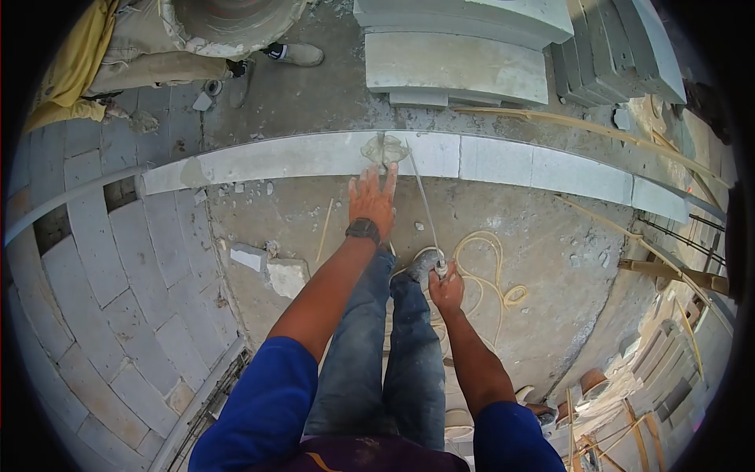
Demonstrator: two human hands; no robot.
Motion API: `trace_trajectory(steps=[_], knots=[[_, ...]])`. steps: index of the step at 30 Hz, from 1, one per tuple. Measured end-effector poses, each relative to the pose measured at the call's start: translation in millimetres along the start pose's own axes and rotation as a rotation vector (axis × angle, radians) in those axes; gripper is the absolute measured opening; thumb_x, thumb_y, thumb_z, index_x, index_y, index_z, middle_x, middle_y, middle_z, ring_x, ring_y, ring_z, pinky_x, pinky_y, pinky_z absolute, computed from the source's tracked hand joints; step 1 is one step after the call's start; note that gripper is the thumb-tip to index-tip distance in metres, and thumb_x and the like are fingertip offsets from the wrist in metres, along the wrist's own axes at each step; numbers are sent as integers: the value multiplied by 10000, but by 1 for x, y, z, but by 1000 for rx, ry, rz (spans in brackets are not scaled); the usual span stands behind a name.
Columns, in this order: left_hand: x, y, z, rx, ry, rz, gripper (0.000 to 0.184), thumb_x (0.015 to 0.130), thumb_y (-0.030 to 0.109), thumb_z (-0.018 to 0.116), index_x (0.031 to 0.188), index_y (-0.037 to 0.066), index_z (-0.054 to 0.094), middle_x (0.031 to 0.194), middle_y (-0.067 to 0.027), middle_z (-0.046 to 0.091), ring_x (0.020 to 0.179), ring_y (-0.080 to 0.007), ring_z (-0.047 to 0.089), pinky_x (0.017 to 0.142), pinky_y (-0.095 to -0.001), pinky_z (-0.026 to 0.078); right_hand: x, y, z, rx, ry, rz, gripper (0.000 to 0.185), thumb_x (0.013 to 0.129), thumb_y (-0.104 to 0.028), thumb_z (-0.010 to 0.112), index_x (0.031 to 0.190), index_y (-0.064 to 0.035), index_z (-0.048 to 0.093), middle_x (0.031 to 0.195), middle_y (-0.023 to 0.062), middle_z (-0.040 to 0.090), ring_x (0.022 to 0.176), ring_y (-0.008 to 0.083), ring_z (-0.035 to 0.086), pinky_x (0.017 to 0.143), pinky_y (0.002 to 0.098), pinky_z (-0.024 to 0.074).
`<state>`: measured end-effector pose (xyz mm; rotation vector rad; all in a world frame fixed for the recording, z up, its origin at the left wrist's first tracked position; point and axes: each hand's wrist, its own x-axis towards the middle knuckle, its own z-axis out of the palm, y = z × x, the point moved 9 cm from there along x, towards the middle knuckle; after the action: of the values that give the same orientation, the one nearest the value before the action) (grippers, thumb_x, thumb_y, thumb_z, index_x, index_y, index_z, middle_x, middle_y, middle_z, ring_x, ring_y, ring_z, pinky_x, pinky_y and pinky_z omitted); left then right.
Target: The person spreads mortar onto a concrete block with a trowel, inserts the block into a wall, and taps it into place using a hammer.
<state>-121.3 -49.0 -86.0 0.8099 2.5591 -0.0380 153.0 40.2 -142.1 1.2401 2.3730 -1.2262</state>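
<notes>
My left hand (371, 203) reaches forward, palm down, its fingers stretched out and a little apart. Its fingertips are at a wet grey mortar patch (384, 148) over a joint in the low block wall (275, 160); I cannot tell whether they press on it. My right hand (446, 289) is closed around the handle end of a tool with a long thin metallic shaft (425, 200). The far end of that shaft lies at the wall top, just right of the mortar. Fingers hide most of the handle, so its exact kind is unclear.
Yellow hose (487, 275) lies coiled by my feet. Broken block pieces (288, 277) sit left of my legs. Beyond the wall are stacked blocks (456, 67), a large round tub (232, 23) and another person's shoe (301, 54). Block walling (118, 315) rises at left.
</notes>
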Motion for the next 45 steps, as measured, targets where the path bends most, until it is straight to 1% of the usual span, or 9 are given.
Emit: trace_trajectory(steps=[7, 10, 19, 25, 28, 31, 36, 42, 45], knots=[[-1, -1, 5, -62, 67, -8, 982, 811, 79, 632, 1613, 247, 91, 1562, -244, 283, 1434, -422, 295, 1173, -572, 204, -17, 3, 0, 39, -31, -38, 297, 857, -194, 675, 1006, 21, 535, 846, 261, 659, 802, 458, 661, 684, 490, 517], [-3, 0, 4, 26, 25, -26, 787, 935, 146, 520, 1609, 230, 124, 1564, -207, 311, 1445, -382, 299, 1174, -560, 202, -20, -21, -17, 179, 30, 0, 288, 859, -192, 681, 991, 23, 542, 815, 241, 662, 777, 443, 667, 675, 472, 518], [6, 3, -3, 77, -149, -22, 721, 964, 173, 482, 1608, 183, 157, 1508, -158, 418, 1358, -308, 419, 1097, -512, 308, -18, 1, 8, 18, -27, 80, 267, 820, -183, 686, 971, 2, 567, 821, 212, 665, 768, 412, 670, 689, 453, 519], [8, 1, 4, 137, -379, 28, 795, 956, 185, 491, 1614, 138, 46, 1153, -113, 708, 1061, -280, 664, 1013, -521, 408, -18, -18, -1, 289, 1, 139, 427, 802, -225, 686, 1132, 35, 605, 945, 295, 684, 918, 479, 667, 771, 491, 532], [9, -1, 10, 111, -374, 55, 879, 938, 171, 508, 1605, 136, -64, 1037, -119, 742, 968, -294, 703, 990, -542, 437, -9, 4, 17, 54, 10, 120, 424, 797, -228, 696, 1118, 35, 604, 925, 296, 680, 903, 477, 667, 756, 482, 535], [9, 1, 2, 68, -384, 48, 740, 915, 153, 536, 1586, 122, 225, 1013, -120, 748, 940, -304, 715, 986, -542, 450, -17, 11, 22, 96, -10, 155, 439, 794, -227, 698, 1124, 45, 599, 956, 308, 671, 926, 476, 662, 776, 475, 538], [10, -3, 10, 46, -391, 80, 319, 891, 144, 572, 1195, 109, 662, 1003, -115, 749, 947, -295, 722, 949, -526, 481, -19, -10, 10, 232, 43, 64, 422, 801, -212, 691, 1118, 49, 593, 955, 308, 665, 918, 478, 659, 776, 477, 541], [11, -1, 6, 53, -406, 84, 248, 879, 152, 595, 1104, 126, 696, 985, -102, 748, 966, -284, 722, 922, -504, 501, -4, 2, 28, -28, -1, 134, 339, 803, -198, 682, 1050, 19, 596, 846, 270, 675, 811, 490, 662, 718, 503, 529], [7, -3, 4, 52, -411, 87, 244, 877, 155, 603, 1101, 120, 693, 988, -97, 748, 967, -283, 721, 915, -491, 505, -16, -3, 20, 189, 8, 94, 358, 806, -209, 688, 1065, 19, 596, 867, 278, 678, 828, 486, 664, 718, 509, 528]])
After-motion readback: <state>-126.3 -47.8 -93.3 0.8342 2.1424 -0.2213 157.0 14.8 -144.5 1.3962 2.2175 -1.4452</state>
